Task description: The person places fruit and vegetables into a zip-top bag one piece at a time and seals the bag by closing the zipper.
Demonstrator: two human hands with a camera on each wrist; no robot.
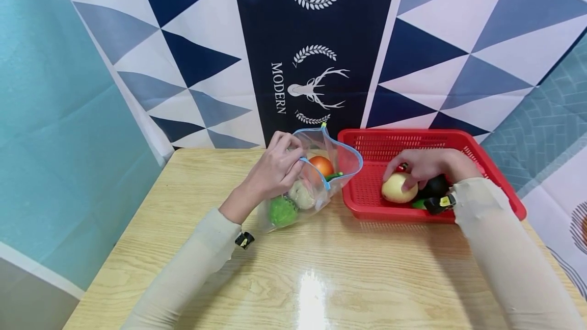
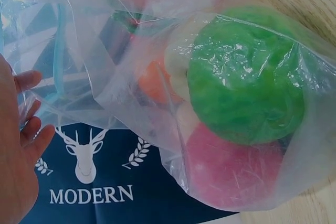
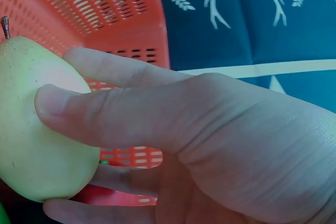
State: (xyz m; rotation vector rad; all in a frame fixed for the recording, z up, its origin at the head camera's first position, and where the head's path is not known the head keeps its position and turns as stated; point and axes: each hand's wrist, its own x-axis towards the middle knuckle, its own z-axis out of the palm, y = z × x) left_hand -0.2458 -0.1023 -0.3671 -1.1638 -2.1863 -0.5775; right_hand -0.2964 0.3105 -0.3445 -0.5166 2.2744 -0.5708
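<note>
My left hand (image 1: 276, 163) pinches the blue-edged rim of a clear zip bag (image 1: 347, 159), whose mouth gapes toward the right. Inside lie a bumpy green piece (image 1: 282, 211), a pale round one (image 1: 302, 194), an orange-red round one (image 1: 321, 166) and a slim green one (image 1: 334, 176). A pink piece (image 2: 233, 169) shows through the plastic in the left wrist view. Over the red basket, my right hand (image 1: 425, 163) grips a pale yellow-green pear (image 3: 39, 124), thumb on its near side and fingers round the far side. The pear's stem points away from the palm.
The red basket (image 1: 367, 213) stands just right of the bag on the wooden table (image 1: 257, 289). A dark round piece (image 1: 436, 186) and a bit of green (image 1: 419, 203) lie in it beneath the right hand. A patterned cloth (image 1: 316, 34) hangs behind the table.
</note>
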